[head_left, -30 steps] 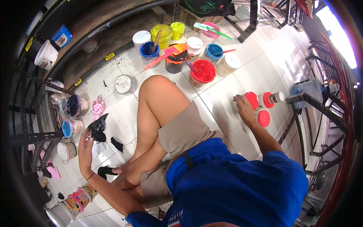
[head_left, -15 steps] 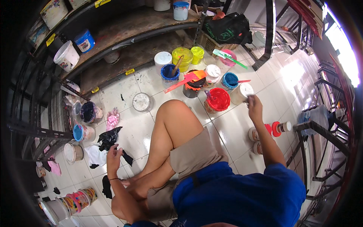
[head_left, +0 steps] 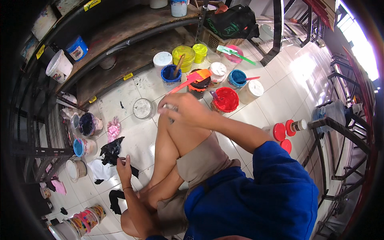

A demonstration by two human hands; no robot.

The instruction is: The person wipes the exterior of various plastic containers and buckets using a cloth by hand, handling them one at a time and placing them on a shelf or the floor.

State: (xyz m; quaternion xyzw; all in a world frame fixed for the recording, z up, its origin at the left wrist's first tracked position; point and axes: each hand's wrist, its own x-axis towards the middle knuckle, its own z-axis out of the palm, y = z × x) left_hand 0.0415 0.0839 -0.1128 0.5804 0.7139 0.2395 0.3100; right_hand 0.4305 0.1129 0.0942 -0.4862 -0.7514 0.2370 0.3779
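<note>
My right hand (head_left: 188,112) hangs over my raised knee, fingers curled round a small greyish patch that I cannot make out. Just left of it a clear tub with a whitish top (head_left: 143,109) stands on the floor. Beyond it are a dark tub with an orange-smeared rim (head_left: 198,93), a red-and-orange spatula (head_left: 188,81) across its top, and a tub of red paint (head_left: 225,100). My left hand (head_left: 124,168) is open by my shin, fingers apart, nearest a crumpled black plastic piece (head_left: 111,151) and a white cloth (head_left: 102,169).
Paint tubs cluster ahead, including blue (head_left: 171,74) and yellow (head_left: 183,58) ones. A shelf rack (head_left: 132,48) stands at the far left. Red-lidded jars (head_left: 279,131) sit on the right, by a large clear bottle (head_left: 336,117) and metal frames. Stacked tubs (head_left: 86,221) lie near left.
My right hand has swung left from beside the white-lidded jar to above my knee. My left hand stays near the black plastic. The whole view has shifted slightly.
</note>
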